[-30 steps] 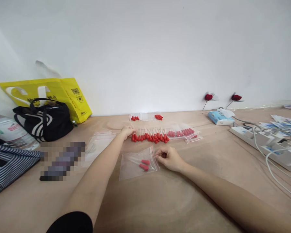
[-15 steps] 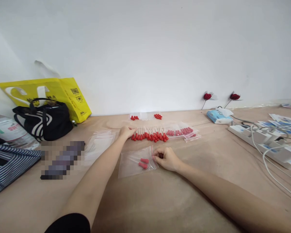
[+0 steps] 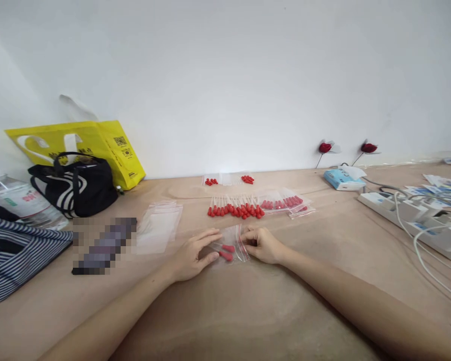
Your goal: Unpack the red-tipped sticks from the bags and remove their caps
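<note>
A clear zip-lock bag with two red-ended pieces inside lies in front of me, its red-striped mouth facing right. My right hand pinches the bag at that mouth. Over the bag's other end rests my left hand, fingers stretched out and thumb apart, hiding that part of the plastic. Just beyond both hands runs a row of pale sticks with red bulb-like ends. To its right, filled zip-lock bags overlap one another. On the left a stack of flat clear bags is spread.
More bagged red pieces lie by the wall. A yellow bag, black pouch, large bottle and striped cloth item stand left. On the right are a tissue pack, power strip and loose cables.
My left hand has come from the row's left end back toward me and onto the bag. My right hand stays at the bag's mouth. The view has shifted slightly.
</note>
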A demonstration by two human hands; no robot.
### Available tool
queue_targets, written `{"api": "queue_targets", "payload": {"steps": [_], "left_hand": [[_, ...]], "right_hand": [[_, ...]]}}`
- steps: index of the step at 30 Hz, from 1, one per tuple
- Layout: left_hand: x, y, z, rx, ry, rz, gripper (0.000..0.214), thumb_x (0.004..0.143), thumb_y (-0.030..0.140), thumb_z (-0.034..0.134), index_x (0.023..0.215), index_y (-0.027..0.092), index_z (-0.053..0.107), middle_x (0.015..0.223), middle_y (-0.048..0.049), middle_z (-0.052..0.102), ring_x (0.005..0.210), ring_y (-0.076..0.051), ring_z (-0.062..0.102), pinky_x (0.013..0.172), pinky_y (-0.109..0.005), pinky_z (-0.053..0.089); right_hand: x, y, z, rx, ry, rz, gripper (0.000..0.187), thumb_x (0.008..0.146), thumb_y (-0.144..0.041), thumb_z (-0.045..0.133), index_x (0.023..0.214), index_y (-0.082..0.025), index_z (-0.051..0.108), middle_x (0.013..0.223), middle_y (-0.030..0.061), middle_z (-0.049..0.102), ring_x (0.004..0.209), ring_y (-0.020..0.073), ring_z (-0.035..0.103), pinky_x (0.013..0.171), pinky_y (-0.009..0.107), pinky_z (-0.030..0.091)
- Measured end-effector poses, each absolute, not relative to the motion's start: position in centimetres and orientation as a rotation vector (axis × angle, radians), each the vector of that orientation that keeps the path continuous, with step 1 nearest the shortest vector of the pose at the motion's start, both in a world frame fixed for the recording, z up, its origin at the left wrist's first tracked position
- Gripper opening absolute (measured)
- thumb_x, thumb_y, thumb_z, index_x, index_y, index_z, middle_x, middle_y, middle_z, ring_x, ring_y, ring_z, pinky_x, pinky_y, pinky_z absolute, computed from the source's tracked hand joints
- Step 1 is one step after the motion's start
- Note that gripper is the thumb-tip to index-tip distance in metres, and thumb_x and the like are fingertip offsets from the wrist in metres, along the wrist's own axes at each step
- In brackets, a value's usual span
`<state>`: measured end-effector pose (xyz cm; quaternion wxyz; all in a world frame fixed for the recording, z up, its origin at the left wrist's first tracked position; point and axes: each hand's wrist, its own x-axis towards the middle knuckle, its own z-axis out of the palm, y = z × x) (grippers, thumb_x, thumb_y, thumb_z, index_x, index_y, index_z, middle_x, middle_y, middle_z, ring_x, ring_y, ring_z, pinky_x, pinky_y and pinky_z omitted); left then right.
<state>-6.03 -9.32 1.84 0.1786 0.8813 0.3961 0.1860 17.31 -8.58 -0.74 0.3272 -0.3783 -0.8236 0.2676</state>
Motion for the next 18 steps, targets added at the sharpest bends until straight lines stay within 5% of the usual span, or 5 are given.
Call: {"api": "queue_targets", "payload": {"steps": [9,14,18], "left_hand": [[-4.7,-9.2,0.1,2.409,1.256,0.703,0.031,0.080,0.030,0.047,0.108,0.019,0.056,0.114,-0.0069,0.058,0.107,-0.020,0.051,0.094,-0.038,0.039],[-4.6,-9.4,0.3,2.446,1.227,0.678,0.032,0.081,0.029,0.046,0.110,0.019,0.053,0.117,-0.0071,0.056,0.109,-0.020,0.049,0.095,-0.037,0.038],[-4.7,-9.3,0.5,2.457,1.236,0.599,0.036,0.080,0.031,0.047,0.114,0.019,0.051,0.120,-0.0076,0.054,0.113,-0.021,0.046,0.096,-0.038,0.036]], "right_hand": [[16.7,-9.2,-0.1,-0.931,-2.161,0.825,0.029,0.065,-0.030,0.066,0.092,-0.020,0.066,0.073,-0.0009,0.059,0.057,0.0089,0.046,0.051,0.018,0.036],[15.8,-9.4,0.2,-0.844,-2.185,0.711,0.020,0.068,-0.026,0.064,0.086,-0.019,0.064,0.093,0.0037,0.061,0.083,0.0156,0.055,0.072,0.024,0.041],[15.5,-9.6,0.2,-0.908,-2.216,0.603,0.012,0.070,-0.020,0.057,0.080,-0.018,0.062,0.080,0.0022,0.060,0.070,0.0127,0.053,0.063,0.022,0.039]]}}
